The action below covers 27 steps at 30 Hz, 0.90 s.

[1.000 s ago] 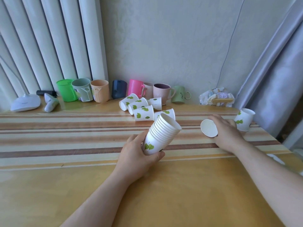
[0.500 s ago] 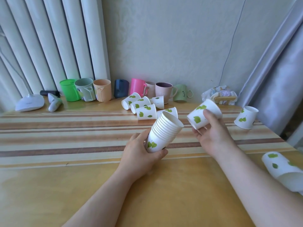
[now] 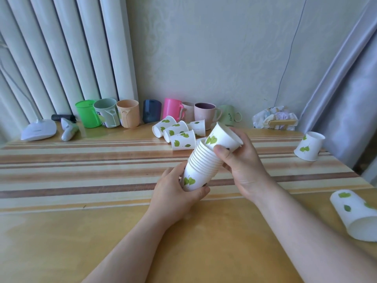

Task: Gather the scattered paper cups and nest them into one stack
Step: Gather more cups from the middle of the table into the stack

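My left hand (image 3: 177, 198) grips the bottom of a tilted stack of white paper cups with green leaves (image 3: 201, 166), its open end pointing up and right. My right hand (image 3: 242, 166) holds a single paper cup (image 3: 225, 138) whose base sits at the mouth of the stack. Several loose cups (image 3: 181, 132) lie on their sides in a cluster at the back of the table. One cup (image 3: 309, 146) stands upside down at the far right. Another cup (image 3: 356, 215) lies on its side at the near right edge.
A row of coloured plastic mugs (image 3: 126, 113) lines the wall behind the loose cups. A white lamp base (image 3: 38, 130) and a small white device (image 3: 69, 129) sit at the back left. Crumpled wrapping (image 3: 274, 120) lies at the back right. A curtain (image 3: 346, 94) hangs right of the wooden table (image 3: 81, 180).
My right hand picked a cup off the table at the right, lifted it and brought it left to the mouth of the stack. My left hand kept holding the stack.
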Tool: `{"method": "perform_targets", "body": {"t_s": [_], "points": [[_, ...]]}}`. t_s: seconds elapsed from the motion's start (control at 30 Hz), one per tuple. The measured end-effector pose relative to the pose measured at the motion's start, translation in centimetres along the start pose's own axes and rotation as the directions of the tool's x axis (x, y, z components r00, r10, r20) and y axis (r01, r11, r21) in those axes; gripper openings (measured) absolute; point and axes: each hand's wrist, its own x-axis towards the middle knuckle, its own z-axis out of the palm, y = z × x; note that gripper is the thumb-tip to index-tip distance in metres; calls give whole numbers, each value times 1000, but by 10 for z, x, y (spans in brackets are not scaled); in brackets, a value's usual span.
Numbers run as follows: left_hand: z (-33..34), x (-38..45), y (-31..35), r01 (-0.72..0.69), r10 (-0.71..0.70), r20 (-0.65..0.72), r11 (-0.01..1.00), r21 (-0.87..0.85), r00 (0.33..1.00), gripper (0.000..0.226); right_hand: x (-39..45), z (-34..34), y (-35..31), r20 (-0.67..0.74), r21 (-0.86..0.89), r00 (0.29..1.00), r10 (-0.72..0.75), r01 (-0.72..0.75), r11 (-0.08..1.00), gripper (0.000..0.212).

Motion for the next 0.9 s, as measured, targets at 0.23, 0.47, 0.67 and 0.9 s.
{"method": "perform_targets", "body": {"t_s": [0.23, 0.47, 0.67, 0.9], "points": [[0, 7, -8, 62, -70, -86, 994, -91, 994, 38, 9, -16, 8, -201, -24, 979, 45, -50, 998, 65], [0, 3, -5, 41, -45, -100, 998, -37, 994, 37, 79, -25, 43, -152, -760, 985, 77, -166, 629, 88], [-1, 2, -5, 35, -39, -97, 998, -47, 994, 49, 88, -18, 66, -58, -838, 996, 73, -88, 538, 78], [-1, 2, -4, 30, -32, -93, 999, -18, 995, 55, 83, -22, 72, -94, -795, 995, -46, -47, 605, 58]]}}
